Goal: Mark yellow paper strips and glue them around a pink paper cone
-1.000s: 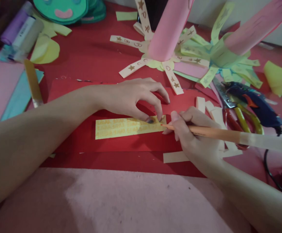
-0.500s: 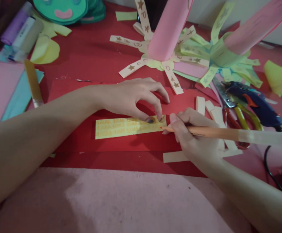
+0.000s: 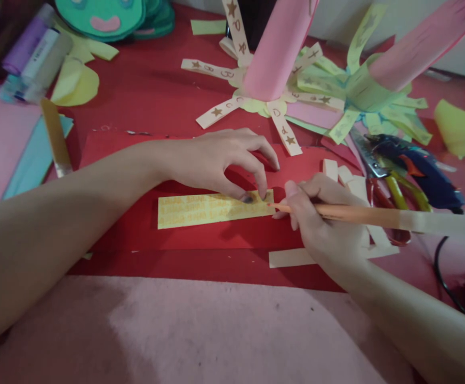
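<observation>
A pale yellow paper strip (image 3: 184, 212) with rows of orange writing lies on a red sheet (image 3: 212, 239). My left hand (image 3: 224, 160) rests over it from above, fingers apart and curved, thumb and index fingertips pressing the strip near its right end. In my right hand (image 3: 324, 224) is an orange pen (image 3: 348, 213), gripped close to its point. Its tip is at the right end of the strip; whether it touches the paper I cannot tell. Several cream paper strips (image 3: 292, 258) lie under and beside my right hand.
Pink paper tubes (image 3: 278, 50) with lettered strips stand at the back. Scissors (image 3: 376, 165) and a blue glue gun (image 3: 424, 165) lie at right. A brown-handled brush (image 3: 52, 128), markers (image 3: 36, 56) and green paper faces (image 3: 100, 16) are at left.
My right hand and the pen have shifted slightly up and to the right, the tip moving toward the strip's right end. My left hand stays in place.
</observation>
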